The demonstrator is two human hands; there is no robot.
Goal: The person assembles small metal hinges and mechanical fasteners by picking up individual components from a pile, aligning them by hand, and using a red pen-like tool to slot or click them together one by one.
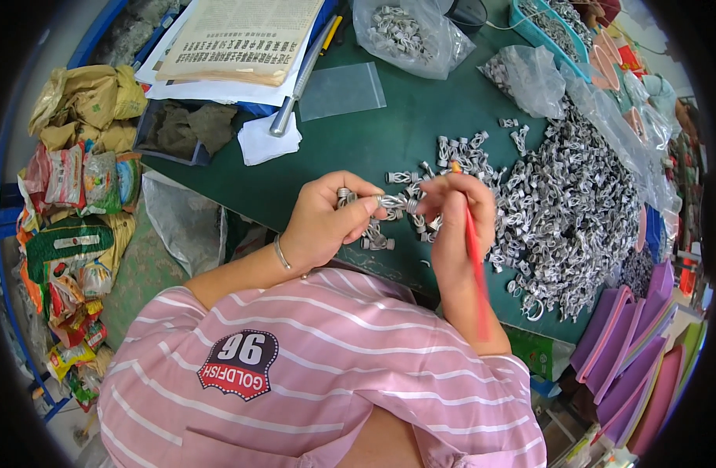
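Between thumb and forefinger, my left hand (330, 212) pinches one end of a small grey spring-like metal piece (392, 201), with coiled ends and twisted wire in its middle. Closed around a thin red stick-like tool (475, 253) with a yellowish top, my right hand (458, 222) has its fingertips at the other end of that piece. The tool slants down along my right wrist, its lower end blurred. Loose pieces of the same kind (377, 238) lie under and around both hands. A large heap of them (576, 210) spreads beside my right hand.
The green table (338, 148) carries a printed booklet (237, 39) on papers, a metal tube (303, 82), a flat clear bag (342, 90) and a filled plastic bag (405, 35). A turquoise basket (557, 31) stands far right. Purple foam sheets (623, 351) and packed bags (81, 179) flank the table.
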